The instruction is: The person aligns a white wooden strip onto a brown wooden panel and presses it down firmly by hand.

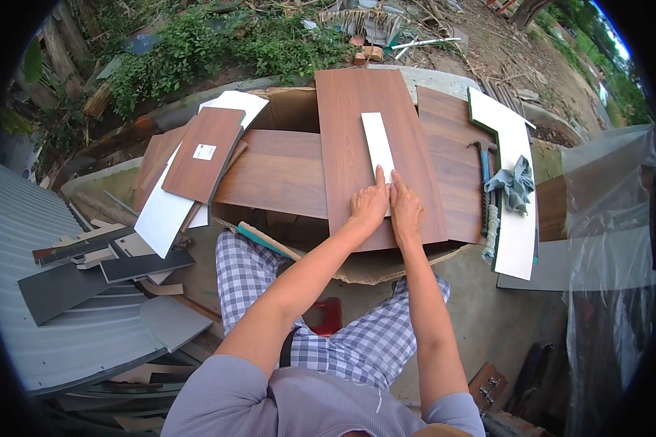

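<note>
A narrow white strip (376,142) lies lengthwise on a long reddish-brown wooden board (350,109). My left hand (370,202) is at the strip's near end, its index finger stretched along the left edge and the other fingers curled. Close beside it, my right hand (407,206) has its index finger on the strip's right edge. Both hands seem to hold the strip's near end, which they partly hide. Beneath the long board, another brown board (277,171) lies crosswise over an open cardboard box (372,271).
To the right are a hammer (483,164), a grey cloth (514,186) and an L-shaped white board (514,240). On the left, a labelled brown board (197,164) rests on white panels. Dark offcuts (62,291) lie on corrugated sheeting (22,218). Clear plastic (605,247) hangs at the right.
</note>
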Demonstrator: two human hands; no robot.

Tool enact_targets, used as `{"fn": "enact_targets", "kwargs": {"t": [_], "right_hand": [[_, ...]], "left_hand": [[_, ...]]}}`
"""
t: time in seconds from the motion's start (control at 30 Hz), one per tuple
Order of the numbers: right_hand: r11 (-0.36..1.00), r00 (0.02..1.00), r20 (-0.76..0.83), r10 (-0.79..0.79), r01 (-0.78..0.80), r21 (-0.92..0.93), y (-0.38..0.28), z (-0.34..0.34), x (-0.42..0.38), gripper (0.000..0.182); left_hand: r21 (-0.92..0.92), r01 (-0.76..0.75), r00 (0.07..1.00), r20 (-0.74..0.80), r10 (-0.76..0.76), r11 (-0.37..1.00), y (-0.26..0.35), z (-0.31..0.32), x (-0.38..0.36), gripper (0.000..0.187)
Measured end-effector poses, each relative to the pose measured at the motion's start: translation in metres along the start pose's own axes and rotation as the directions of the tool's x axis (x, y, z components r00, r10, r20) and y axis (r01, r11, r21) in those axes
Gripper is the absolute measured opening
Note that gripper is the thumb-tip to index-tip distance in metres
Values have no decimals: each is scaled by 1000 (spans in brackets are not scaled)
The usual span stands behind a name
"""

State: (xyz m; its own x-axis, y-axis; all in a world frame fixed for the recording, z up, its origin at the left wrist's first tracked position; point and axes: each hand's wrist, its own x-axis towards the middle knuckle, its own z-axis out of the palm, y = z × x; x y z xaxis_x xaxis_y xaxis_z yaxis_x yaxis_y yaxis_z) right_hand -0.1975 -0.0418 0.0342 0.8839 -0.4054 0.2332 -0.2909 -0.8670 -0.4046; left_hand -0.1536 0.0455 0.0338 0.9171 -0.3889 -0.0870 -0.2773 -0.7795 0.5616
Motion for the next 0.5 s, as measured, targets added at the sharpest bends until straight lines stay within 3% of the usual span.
{"fn": "enact_targets", "kwargs": {"t": [0.5], "right_hand": [[1000, 998, -61, 8, -9, -9, -18, 41, 86, 33]], "left_hand": [[57, 18, 996, -85, -14, 998, -16, -21, 87, 54]]}}
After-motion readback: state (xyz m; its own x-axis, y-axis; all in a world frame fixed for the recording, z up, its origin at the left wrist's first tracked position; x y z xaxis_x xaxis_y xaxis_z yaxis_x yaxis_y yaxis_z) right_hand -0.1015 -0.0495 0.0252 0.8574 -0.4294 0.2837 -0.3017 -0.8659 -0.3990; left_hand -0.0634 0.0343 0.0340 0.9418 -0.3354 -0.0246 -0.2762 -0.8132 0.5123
